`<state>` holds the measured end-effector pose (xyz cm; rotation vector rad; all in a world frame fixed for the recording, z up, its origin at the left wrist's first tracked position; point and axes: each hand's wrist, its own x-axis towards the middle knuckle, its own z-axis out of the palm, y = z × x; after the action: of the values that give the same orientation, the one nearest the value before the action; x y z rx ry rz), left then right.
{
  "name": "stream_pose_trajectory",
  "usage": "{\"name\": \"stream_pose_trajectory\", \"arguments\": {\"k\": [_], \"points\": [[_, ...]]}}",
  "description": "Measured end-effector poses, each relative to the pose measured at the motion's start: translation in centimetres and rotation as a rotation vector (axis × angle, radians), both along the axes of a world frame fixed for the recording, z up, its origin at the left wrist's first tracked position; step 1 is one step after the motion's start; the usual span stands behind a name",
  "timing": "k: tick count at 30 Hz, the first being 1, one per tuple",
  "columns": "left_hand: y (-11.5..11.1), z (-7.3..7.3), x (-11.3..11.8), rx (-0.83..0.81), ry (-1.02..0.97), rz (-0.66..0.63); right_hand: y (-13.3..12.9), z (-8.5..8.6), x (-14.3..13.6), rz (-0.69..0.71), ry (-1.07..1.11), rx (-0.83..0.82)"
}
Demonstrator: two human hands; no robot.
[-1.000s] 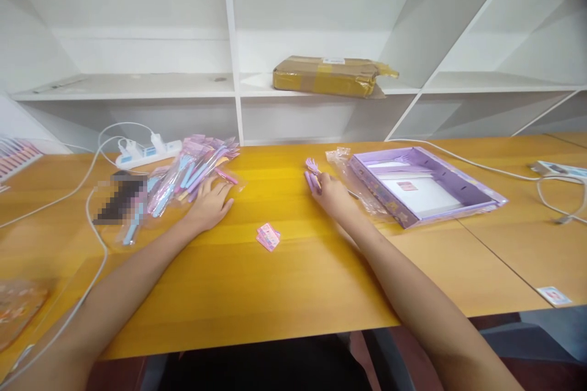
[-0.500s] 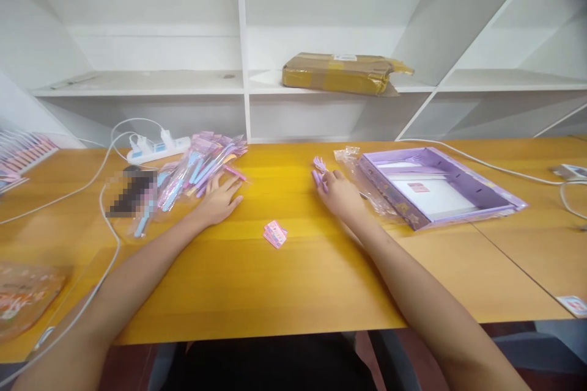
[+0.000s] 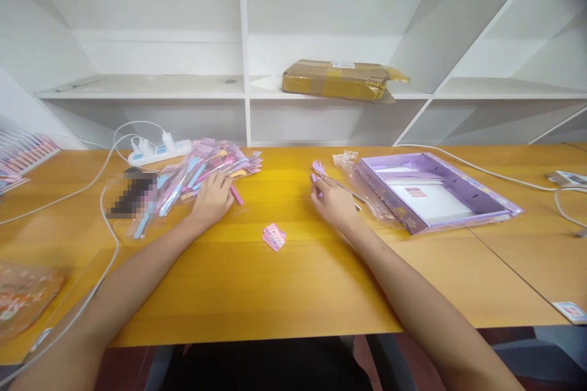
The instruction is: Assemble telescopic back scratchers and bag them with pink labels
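Note:
My left hand (image 3: 213, 198) is curled over the right part of a pile of plastic-wrapped sticks (image 3: 178, 183), in blue, pink and purple. A pink stick (image 3: 236, 195) pokes out beside its thumb, and the fingers appear closed on it. My right hand (image 3: 337, 198) is wrapped round purple back scratchers. A claw-like purple head (image 3: 318, 167) shows past its fingertips, and thin metal rods (image 3: 346, 188) stick out to the right; the grip partly hides their handles. Between the hands lie small pink printed cards (image 3: 274, 236), overlapping on the table.
A purple open box (image 3: 458, 220) stands at the right, with a card and purple pieces inside. Clear plastic wrap (image 3: 373, 198) lies against it. At the left are a white power strip (image 3: 160, 151), cables and an orange bag (image 3: 27, 296). A taped carton (image 3: 337, 79) sits on the shelf.
My left hand has drawn back slightly and its fingers have curled; the pink stick has shifted toward me. The pile has spread rightward. My right hand stays near its place, with metal rods now more visible.

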<state>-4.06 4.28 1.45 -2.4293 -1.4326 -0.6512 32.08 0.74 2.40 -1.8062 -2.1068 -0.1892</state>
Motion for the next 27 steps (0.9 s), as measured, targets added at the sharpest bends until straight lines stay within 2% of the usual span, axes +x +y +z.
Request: {"name": "stream_pose_trajectory", "arguments": {"k": [2, 4, 7, 10, 14, 18, 22, 27], "points": [[0.9, 0.3, -1.3, 0.034, 0.026, 0.132, -0.1, 0.1, -0.2, 0.020, -0.002, -0.016], [2.0, 0.3, -2.8, 0.006, 0.057, 0.191, -0.1, 0.1, -0.3, 0.034, -0.001, -0.024], [3.0, 0.2, -4.7, -0.040, 0.095, 0.168, -0.1, 0.0, -0.4, 0.045, 0.004, -0.035], [3.3, 0.1, -5.0, -0.010, 0.092, 0.141, -0.1, -0.3, -0.3, 0.064, 0.019, -0.022], [2.6, 0.6, -3.8, 0.029, 0.106, 0.112, 0.0, -0.7, -0.2, 0.093, 0.052, 0.032], [1.5, 1.7, -2.3, -0.016, 0.165, 0.062, 0.1, -0.8, -0.2, 0.118, 0.137, 0.036], [-0.4, 2.2, -0.4, -0.057, 0.243, -0.023, 0.1, -1.3, -0.5, 0.166, 0.332, -0.005], [-3.4, 1.9, 2.5, -0.089, 0.321, -0.179, -0.2, -2.4, -2.3, 0.296, 0.704, -0.089]]}}
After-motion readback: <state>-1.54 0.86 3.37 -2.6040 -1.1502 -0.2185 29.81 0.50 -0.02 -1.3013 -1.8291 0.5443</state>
